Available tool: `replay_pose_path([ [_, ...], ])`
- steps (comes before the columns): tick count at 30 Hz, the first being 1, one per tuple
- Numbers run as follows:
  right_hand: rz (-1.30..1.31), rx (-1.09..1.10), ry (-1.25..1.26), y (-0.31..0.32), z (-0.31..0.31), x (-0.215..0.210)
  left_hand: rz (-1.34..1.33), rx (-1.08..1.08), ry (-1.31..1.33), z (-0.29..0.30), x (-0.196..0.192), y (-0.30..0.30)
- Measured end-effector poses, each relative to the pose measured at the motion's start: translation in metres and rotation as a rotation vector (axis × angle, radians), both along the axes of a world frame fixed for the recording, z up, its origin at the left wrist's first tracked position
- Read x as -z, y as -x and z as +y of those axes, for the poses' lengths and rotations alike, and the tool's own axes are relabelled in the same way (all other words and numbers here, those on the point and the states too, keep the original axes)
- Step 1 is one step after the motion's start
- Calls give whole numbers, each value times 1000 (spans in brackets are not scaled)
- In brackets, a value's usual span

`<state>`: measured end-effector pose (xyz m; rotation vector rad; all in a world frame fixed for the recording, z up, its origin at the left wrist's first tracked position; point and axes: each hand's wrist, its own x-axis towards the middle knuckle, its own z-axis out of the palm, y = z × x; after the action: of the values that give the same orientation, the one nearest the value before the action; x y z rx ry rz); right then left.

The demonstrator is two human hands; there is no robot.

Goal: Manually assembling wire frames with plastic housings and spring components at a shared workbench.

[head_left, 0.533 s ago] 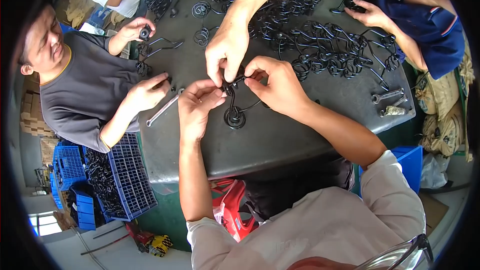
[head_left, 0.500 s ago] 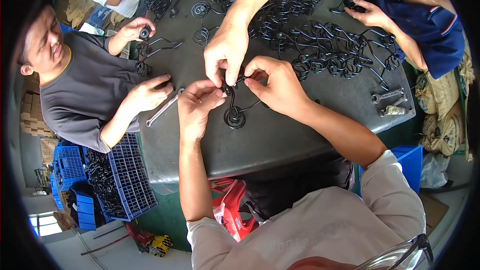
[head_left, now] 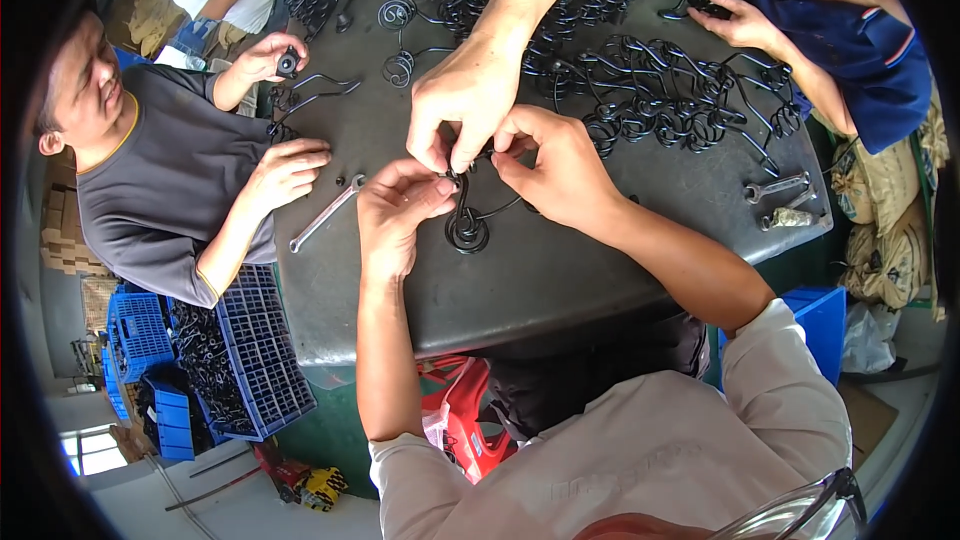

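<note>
A black coiled wire spring is held just above the near half of the dark table, its round coil hanging toward me. My left hand pinches the spring's upper end between thumb and fingers. On the other side, my right hand is closed with thumb and forefinger together at the same part. A co-worker's hand reaches in from the far side, its fingertips between my hands at the spring's top. Fingers hide the exact contact there.
Black wire springs are heaped across the far table. A wrench lies left of my hands; more wrenches lie at right. A person at left holds a round black part. Blue crates stand at lower left.
My hands stay nearly in place on the spring. The left co-worker's lower hand has drawn back slightly, and a small black piece shows on the table beside the wrench.
</note>
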<state>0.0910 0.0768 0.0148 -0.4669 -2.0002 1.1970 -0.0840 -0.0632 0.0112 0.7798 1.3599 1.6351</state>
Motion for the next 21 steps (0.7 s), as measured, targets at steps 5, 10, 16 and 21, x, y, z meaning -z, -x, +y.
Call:
replay_pose_path([
  [5,-2,25,11,0,-2,-1,53,5,-59,2,4,0],
  [10,47,66,-25,2,-1,-1,60,46,-105,5,6,0],
  [16,160,85,22,6,1,4,120,50,-112,6,7,-4],
  [21,120,102,-4,4,-1,1,162,55,-97,8,7,-3],
])
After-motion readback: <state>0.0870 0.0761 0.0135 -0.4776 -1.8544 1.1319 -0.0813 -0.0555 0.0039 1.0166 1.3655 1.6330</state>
